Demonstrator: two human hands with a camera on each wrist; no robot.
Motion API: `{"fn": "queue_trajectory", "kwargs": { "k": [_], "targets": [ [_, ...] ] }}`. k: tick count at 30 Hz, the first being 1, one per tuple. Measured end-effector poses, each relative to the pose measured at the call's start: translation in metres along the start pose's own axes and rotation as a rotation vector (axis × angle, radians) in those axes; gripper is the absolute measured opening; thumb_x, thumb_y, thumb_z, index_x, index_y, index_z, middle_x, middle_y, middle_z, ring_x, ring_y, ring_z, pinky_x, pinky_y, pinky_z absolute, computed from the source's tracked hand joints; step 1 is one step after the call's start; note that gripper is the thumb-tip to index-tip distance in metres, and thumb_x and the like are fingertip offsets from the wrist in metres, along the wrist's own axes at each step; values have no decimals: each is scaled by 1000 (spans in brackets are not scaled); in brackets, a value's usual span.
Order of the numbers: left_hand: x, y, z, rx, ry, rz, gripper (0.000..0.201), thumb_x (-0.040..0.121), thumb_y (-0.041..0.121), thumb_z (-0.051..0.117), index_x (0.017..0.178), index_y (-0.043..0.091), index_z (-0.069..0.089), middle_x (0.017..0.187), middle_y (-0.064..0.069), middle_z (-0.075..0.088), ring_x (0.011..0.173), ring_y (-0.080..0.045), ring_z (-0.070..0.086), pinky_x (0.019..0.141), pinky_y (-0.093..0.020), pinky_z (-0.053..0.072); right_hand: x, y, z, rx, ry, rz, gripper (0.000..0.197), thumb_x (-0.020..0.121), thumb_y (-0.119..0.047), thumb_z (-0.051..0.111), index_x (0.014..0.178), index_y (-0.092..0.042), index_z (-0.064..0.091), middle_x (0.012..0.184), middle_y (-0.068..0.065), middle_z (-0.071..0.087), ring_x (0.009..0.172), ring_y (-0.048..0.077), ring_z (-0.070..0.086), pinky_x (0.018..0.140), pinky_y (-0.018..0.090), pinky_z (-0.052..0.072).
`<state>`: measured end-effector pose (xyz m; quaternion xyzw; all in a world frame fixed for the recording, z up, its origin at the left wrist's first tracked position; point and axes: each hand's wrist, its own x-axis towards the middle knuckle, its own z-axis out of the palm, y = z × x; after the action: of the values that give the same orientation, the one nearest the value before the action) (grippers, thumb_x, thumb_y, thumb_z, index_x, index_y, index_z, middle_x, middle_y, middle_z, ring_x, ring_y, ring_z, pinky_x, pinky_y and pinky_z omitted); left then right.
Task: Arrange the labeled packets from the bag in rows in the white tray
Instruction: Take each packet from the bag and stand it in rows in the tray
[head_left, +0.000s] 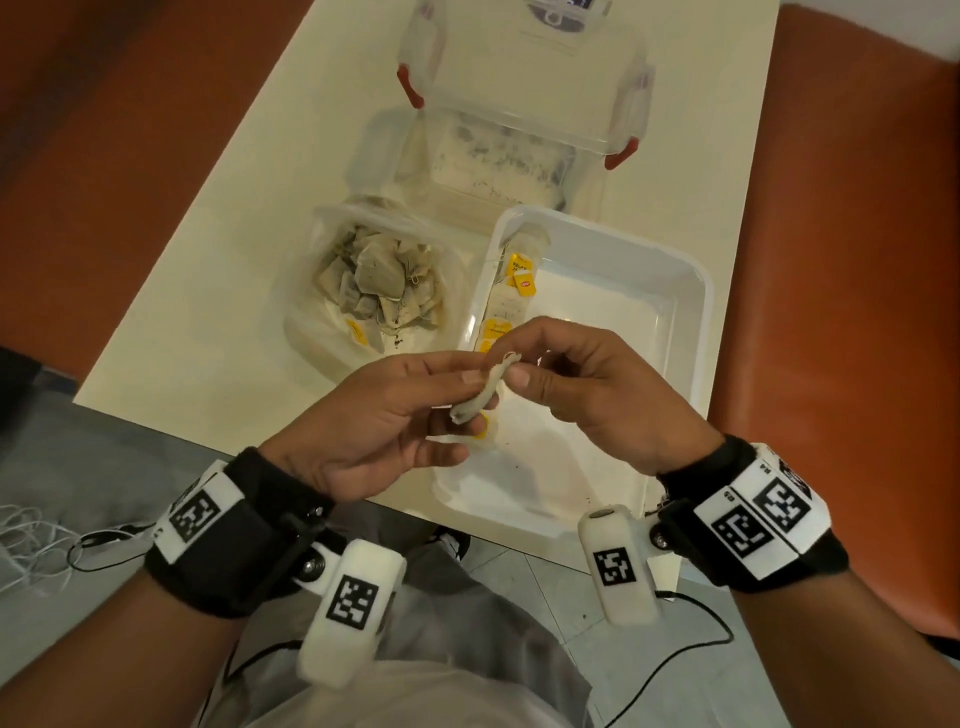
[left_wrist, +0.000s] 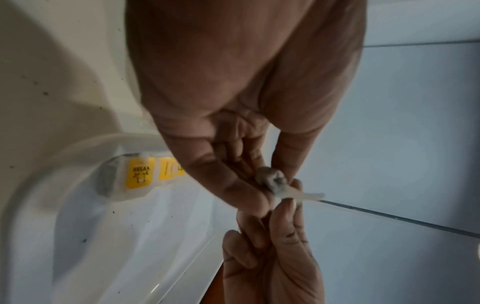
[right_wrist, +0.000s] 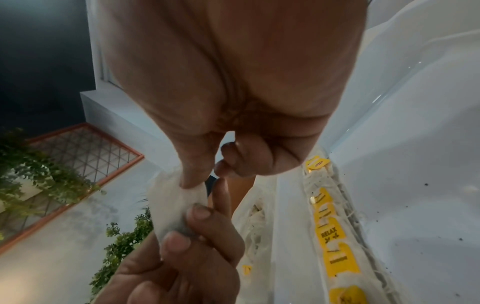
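Both hands hold one pale tea packet above the near left part of the white tray. My left hand pinches its lower part; my right hand pinches its upper end between thumb and forefinger. A row of packets with yellow labels lies along the tray's left wall. The clear bag left of the tray holds several more packets.
A clear lidded box with red clips stands behind the tray and bag on the cream table. Orange seats flank the table. Cables lie on the floor at the lower left.
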<state>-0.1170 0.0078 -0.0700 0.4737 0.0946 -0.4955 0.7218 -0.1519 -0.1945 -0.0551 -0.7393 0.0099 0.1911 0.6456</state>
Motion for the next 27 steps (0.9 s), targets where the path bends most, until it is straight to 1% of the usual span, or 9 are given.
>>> {"fn": "queue_trajectory", "kwargs": {
  "k": [2,4,7,9,12,16,19,22,27],
  "targets": [
    [-1,0,0,-21,48,30,17,77,21,68,91,18,78,78,-1,68,67,-9,66,50,-20,55,-1,-1,1,43,33,67,20,94,-18,65,113,-16,69,85,-2,60,61,10,47,55,19,39],
    [-1,-3,1,-13,127,77,16,79,18,69,94,16,72,75,0,69,68,-10,68,52,-21,55,-4,-4,3,126,66,181,32,91,-33,62,116,-14,68,86,0,67,61,13,57,55,24,47],
    [0,-8,1,168,257,173,8,88,18,69,95,17,68,72,3,68,71,-10,68,56,-24,56,-5,-5,9,120,54,265,46,77,-52,63,102,-14,71,86,3,73,68,14,67,61,27,53],
    [-1,-11,3,280,301,213,10,88,22,72,96,17,68,74,1,70,70,-8,68,57,-25,56,-5,-4,11,21,69,238,36,75,-45,72,96,-15,72,85,1,74,73,14,68,65,27,52],
    [-2,-14,1,388,308,226,12,86,26,74,94,19,68,82,-1,73,73,-11,71,56,-26,54,-2,3,10,-48,145,209,13,87,-20,76,95,-10,72,86,6,74,77,15,66,70,31,51],
    [-7,-18,-7,496,338,212,13,85,29,75,95,25,69,80,5,72,68,-11,71,49,-21,48,-1,15,5,-187,198,196,3,88,-15,73,89,-14,71,86,7,75,83,27,69,73,37,54],
    [-12,-19,-20,525,412,210,8,88,31,71,93,25,69,83,2,73,61,-9,65,46,-21,44,-1,23,11,-341,15,301,4,88,-18,73,88,-19,69,75,-2,75,71,12,69,71,27,50],
    [-16,-19,-31,490,445,210,10,90,33,68,91,23,69,80,4,72,60,-8,60,46,-21,40,4,34,24,-542,-223,393,7,88,-27,72,93,-24,68,78,-4,76,75,8,70,78,28,52],
    [-17,-18,-38,480,452,226,13,90,34,67,93,21,69,79,4,71,60,-8,58,46,-21,39,20,45,33,-620,-171,479,5,89,-26,68,93,-23,66,78,-3,77,70,6,71,77,26,53]
  ]
}}
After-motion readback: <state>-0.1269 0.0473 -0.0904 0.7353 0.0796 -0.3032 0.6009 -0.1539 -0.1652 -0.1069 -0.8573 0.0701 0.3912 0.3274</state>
